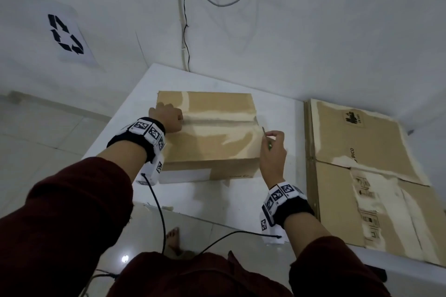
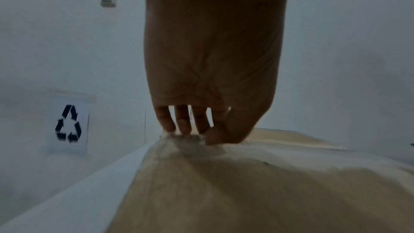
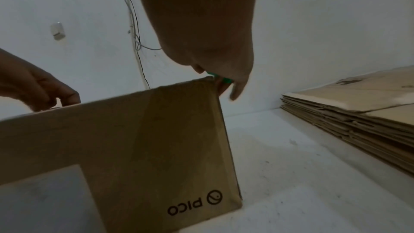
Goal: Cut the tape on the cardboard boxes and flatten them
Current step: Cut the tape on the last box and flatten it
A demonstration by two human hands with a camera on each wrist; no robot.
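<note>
A closed brown cardboard box (image 1: 212, 137) stands on the white table (image 1: 130, 108), with a glossy tape seam (image 1: 217, 121) running across its top. My left hand (image 1: 169, 117) sits at the seam's left end, bent fingertips (image 2: 186, 128) pressing down on the top near the box's left edge (image 2: 246, 192). My right hand (image 1: 272, 144) is at the box's top right corner (image 3: 134, 139) and grips a small green-handled cutter (image 1: 265, 135), its blade pointing up by the seam's right end. In the right wrist view only a bit of the green handle (image 3: 221, 79) shows between the fingers.
A stack of flattened cardboard boxes (image 1: 362, 164) lies on the table right of the box (image 3: 358, 112), a bare strip of table (image 3: 291, 174) between them. A recycling sign (image 1: 66, 35) hangs on the left wall, and cables (image 1: 184, 31) run down the back wall. My bare foot (image 1: 172, 239) is below the table edge.
</note>
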